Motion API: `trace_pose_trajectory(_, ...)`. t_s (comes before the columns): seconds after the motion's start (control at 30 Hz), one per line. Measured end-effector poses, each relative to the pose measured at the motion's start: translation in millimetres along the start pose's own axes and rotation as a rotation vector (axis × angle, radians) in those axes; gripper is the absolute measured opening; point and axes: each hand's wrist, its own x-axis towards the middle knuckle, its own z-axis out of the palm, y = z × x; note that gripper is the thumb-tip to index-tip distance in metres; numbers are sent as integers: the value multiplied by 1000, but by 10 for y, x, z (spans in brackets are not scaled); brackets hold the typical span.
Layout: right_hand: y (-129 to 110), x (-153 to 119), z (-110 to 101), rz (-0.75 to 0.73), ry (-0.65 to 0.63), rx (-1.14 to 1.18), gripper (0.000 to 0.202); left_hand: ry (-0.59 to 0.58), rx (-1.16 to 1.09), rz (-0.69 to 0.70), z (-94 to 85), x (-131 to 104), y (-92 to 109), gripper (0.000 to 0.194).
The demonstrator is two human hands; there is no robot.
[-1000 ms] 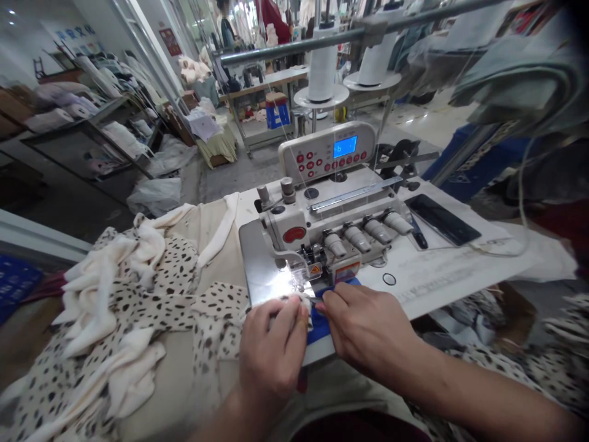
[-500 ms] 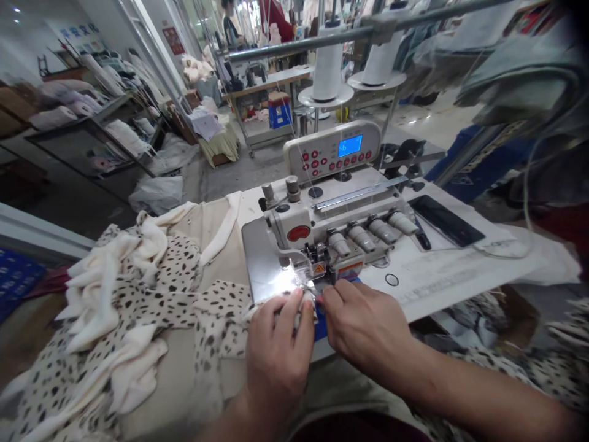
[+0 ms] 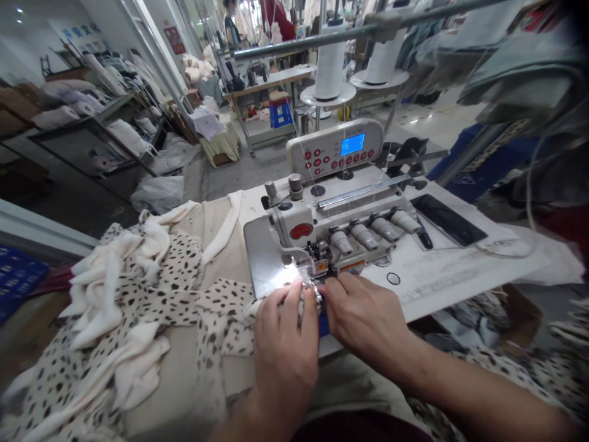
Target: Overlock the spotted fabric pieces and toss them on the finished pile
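I have the left hand (image 3: 286, 344) stretched forward, fingers slightly parted, tips on the spotted cloth (image 3: 225, 296) right before the sewing machine's (image 3: 294, 212) lit needle area; I can't tell whether it pinches. The right hand (image 3: 368, 310) is curled narrow just beside it, and what it grips is hidden from me. More spotted cloth heaps to the left with white pieces (image 3: 138, 368). Under the table's (image 3: 442, 279) right side I see a brown box (image 3: 529, 310); scraps (image 3: 478, 316) lie in or beside it, I can't say which.
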Motion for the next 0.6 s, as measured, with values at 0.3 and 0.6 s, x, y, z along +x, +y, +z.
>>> trace_pose_trajectory(0.3,131,-476,-40,67,59,135,26,11,-172,-56,-75,-38,-21,26)
trace_pose_trajectory(0.6,47,-674,-17,49,-5,274,24,-43,-219,-105,-43,83,-111,13)
